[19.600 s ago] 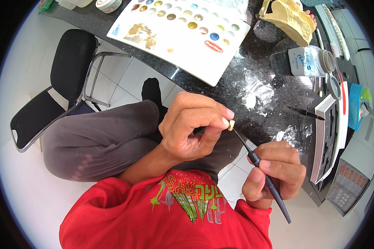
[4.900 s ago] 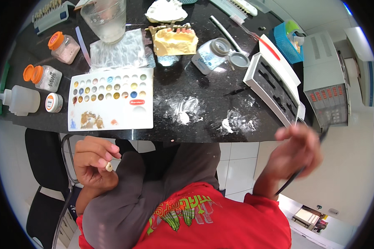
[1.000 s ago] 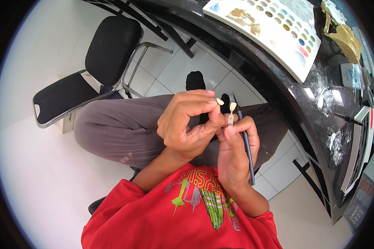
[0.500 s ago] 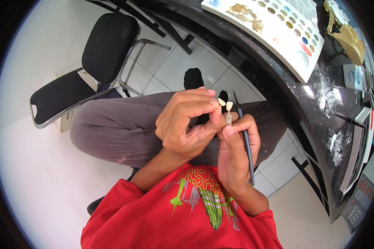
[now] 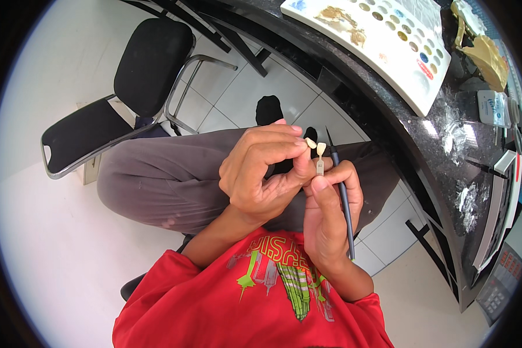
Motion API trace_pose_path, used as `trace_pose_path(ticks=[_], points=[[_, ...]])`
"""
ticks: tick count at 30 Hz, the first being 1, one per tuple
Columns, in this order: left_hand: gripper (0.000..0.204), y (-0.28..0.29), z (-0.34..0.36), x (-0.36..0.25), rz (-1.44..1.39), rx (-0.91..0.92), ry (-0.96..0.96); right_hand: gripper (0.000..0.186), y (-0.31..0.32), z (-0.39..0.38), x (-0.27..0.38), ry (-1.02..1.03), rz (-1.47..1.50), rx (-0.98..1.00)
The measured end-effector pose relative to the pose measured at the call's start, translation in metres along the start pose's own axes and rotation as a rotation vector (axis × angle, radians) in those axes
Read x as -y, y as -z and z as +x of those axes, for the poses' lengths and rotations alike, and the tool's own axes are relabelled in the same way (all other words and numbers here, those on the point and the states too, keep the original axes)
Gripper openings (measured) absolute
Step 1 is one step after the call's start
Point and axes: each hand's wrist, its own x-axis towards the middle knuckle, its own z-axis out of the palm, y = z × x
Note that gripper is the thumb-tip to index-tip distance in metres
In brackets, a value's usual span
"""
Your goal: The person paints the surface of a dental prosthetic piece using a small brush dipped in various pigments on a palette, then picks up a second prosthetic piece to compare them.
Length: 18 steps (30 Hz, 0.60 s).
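Note:
Over my lap, my left hand (image 5: 265, 168) pinches a small cream tooth crown (image 5: 311, 143) between thumb and forefinger. Right beside it stands a dental shade tab (image 5: 320, 158), a tooth-shaped tip on a flat stem, held upright by the thumb and forefinger of my right hand (image 5: 330, 209). A thin brush (image 5: 343, 200) with a dark blue-grey handle and pointed dark tip also rests in my right hand, slanting past the forefinger. Crown and tab tip are very close together; whether they touch I cannot tell.
A white palette (image 5: 383, 55) with coloured wells and brown smears lies on the black speckled worktop (image 5: 429, 136). White powder, a small lidded container (image 5: 494, 108), a yellowish plaster piece (image 5: 488, 61) and a calculator-like keypad (image 5: 499, 290) are at right. A black chair (image 5: 151, 69) stands left.
My left hand has shifted very slightly to the right, and the crown with it has turned a little. My right hand, shade tab and brush are nearly still.

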Motion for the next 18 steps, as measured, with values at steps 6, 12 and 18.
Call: trace_pose_path(ticks=[6, 12, 18], points=[[0.016, -0.0020, 0.0029, -0.0016, 0.003, -0.042, 0.022, 0.010, -0.0030, 0.0005, 0.0019, 0.005, 0.002, -0.002], [0.016, -0.0018, 0.0001, 0.0004, -0.031, -0.033, 0.039, 0.010, -0.0031, 0.0010, 0.0010, 0.010, 0.003, -0.003], [0.015, -0.0027, 0.0001, 0.0003, -0.059, -0.028, 0.059, 0.010, -0.0020, -0.0002, 0.0036, -0.006, -0.094, 0.044]])
